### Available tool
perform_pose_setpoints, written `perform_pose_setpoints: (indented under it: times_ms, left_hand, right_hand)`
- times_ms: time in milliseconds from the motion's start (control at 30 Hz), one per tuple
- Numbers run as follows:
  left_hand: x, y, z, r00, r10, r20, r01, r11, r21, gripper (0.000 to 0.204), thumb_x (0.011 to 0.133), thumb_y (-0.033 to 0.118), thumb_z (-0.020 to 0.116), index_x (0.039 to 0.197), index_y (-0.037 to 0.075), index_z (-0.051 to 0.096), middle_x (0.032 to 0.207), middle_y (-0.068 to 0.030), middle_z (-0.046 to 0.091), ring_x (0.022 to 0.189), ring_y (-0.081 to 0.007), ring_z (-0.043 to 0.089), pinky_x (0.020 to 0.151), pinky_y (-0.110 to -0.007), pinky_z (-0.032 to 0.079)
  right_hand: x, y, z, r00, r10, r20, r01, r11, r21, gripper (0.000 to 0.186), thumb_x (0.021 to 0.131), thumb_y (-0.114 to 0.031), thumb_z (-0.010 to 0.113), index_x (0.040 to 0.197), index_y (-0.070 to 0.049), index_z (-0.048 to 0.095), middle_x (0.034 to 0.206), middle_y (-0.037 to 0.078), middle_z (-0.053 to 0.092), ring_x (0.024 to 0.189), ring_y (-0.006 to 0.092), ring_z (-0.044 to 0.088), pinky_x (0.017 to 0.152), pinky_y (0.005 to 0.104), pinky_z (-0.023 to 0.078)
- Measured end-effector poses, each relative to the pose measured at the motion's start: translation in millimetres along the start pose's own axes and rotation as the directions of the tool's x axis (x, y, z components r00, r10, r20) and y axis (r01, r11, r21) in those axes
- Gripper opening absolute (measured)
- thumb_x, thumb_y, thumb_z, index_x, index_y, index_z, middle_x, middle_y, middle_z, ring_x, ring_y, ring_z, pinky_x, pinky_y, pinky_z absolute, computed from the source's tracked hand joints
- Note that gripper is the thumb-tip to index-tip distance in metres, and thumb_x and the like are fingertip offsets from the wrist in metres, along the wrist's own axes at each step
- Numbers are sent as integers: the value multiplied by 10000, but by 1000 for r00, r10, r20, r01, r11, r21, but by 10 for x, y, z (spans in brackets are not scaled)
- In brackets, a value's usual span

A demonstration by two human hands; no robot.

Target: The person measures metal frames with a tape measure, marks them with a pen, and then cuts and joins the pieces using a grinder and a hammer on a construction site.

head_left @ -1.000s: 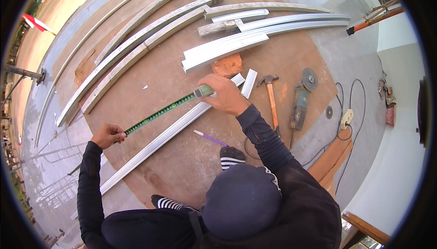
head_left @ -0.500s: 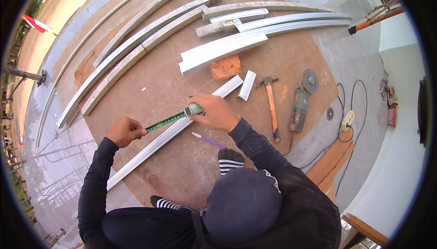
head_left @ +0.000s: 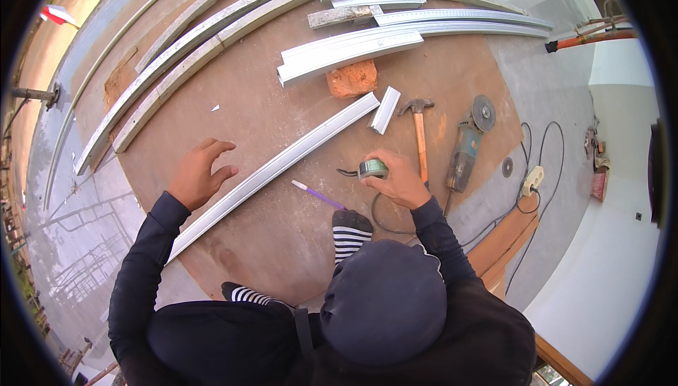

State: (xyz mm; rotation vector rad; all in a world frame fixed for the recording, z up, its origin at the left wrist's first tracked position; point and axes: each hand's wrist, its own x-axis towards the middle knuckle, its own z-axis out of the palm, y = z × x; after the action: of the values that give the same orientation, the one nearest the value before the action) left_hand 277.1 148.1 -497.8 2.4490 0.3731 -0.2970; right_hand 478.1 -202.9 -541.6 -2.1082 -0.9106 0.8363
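Note:
My right hand (head_left: 399, 182) grips a compact green tape measure (head_left: 373, 168) above the board, right of a long white metal profile (head_left: 282, 163). A short dark strap sticks out from the tape measure's left side, and no drawn-out green blade shows. Beyond the profile's lower half, my left hand (head_left: 201, 173) is open, thumb and fingers apart, holding nothing. The profile lies diagonally across the board, its lower end partly behind my left forearm. On the near side of it rests a purple pencil-like stick (head_left: 321, 195) with a pale tip, close to my striped sock (head_left: 351, 238).
A short white offcut (head_left: 385, 110) lies by the profile's upper end. Right of it are a claw hammer (head_left: 421, 142) and an angle grinder (head_left: 466, 149). More white profiles (head_left: 346, 57) rest on an orange brick (head_left: 352, 79). Long bars (head_left: 212, 45) lie far left; a cable runs to a socket block (head_left: 533, 180).
The green blade, stretched between both hands before, is now back in the case. My right hand has moved right and nearer with the tape measure; my left has let go and opened.

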Motion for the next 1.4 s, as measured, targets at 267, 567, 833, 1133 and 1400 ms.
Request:
perform_pose_setpoints:
  times_ms: [267, 567, 833, 1133, 1400]
  left_hand:
    - [-371, -301, 787, 995, 83, -49, -69, 970, 235, 548, 783, 330, 773, 1222, 64, 581, 1113, -120, 600, 1034, -316, 598, 853, -403, 494]
    - [-528, -526, 1155, 988, 14, -154, 25, 968, 249, 375, 738, 204, 734, 1054, 71, 581, 998, -90, 582, 977, -280, 584, 788, -393, 483]
    - [-901, -736, 1055, 951, -109, -290, 188, 947, 259, 387, 736, 166, 751, 1087, 84, 610, 994, -89, 595, 962, -275, 594, 775, -385, 482]
    - [-875, -726, 1194, 920, -163, -357, 245, 949, 200, 443, 754, 119, 782, 1176, 88, 652, 994, -82, 624, 932, -272, 605, 799, -377, 494]
    - [-894, -715, 1200, 909, -159, -384, 249, 948, 197, 454, 749, 109, 780, 1186, 91, 659, 1001, -80, 620, 939, -274, 597, 821, -374, 485]
  right_hand:
    - [-201, 580, -193, 986, -90, -137, 5, 853, -522, 382, 723, -213, 802, 1029, -23, 675, 829, 185, 659, 808, 367, 653, 755, 428, 508]
    - [116, -201, 933, 990, 53, 132, 17, 877, -480, 290, 772, -291, 784, 903, -62, 665, 736, 130, 661, 695, 356, 647, 641, 447, 497]
    - [375, -157, 992, 904, 42, 426, -42, 999, -9, 204, 840, -210, 686, 901, -21, 639, 723, 123, 670, 607, 245, 661, 554, 344, 510]
    - [1118, -689, 1364, 941, -229, 247, -8, 718, 696, 226, 890, -86, 642, 1080, 37, 660, 873, 98, 693, 745, 125, 660, 653, 261, 551]
    - [1250, -571, 1761, 960, -253, 124, 183, 894, 408, 150, 879, -146, 689, 962, -22, 681, 783, 16, 664, 661, 63, 586, 579, 231, 477]
